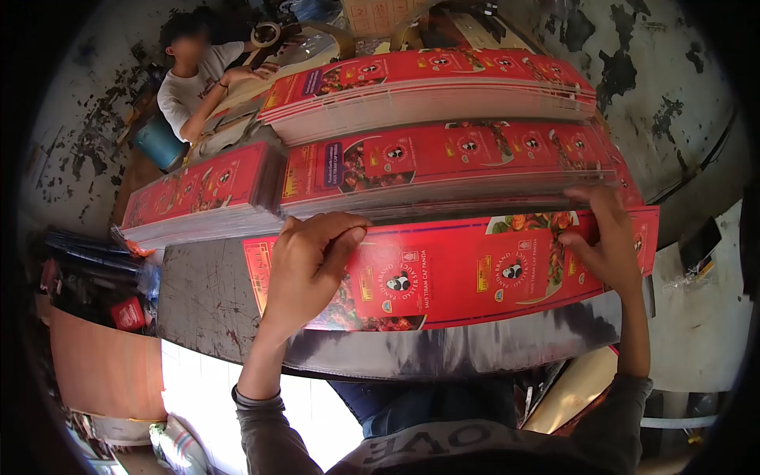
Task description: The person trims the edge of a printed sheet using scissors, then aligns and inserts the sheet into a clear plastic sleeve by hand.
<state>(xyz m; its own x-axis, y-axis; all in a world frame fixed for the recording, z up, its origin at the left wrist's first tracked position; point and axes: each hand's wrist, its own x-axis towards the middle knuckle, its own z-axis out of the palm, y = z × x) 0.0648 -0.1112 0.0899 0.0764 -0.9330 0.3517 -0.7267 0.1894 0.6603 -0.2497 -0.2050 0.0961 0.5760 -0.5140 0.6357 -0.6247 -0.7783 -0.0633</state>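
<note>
A long red printed sheet (459,273) with panda logos lies near the front edge of the dark, scratched table (202,289). My left hand (313,265) grips its far edge left of centre, thumb and fingers pressed together. Toward the sheet's right end, my right hand (603,241) has its fingers apart, the thumb over the sheet and the fingertips at its far edge, slightly blurred. Directly behind the sheet is a long stack of similar red sheets (475,154).
Another tall stack (443,75) stands farther back, and a shorter one (202,186) at the left. A co-worker (194,79) is at the back left, near a tape roll (265,34) and a blue bucket (158,142). Dark bundles (91,257) lie at the left.
</note>
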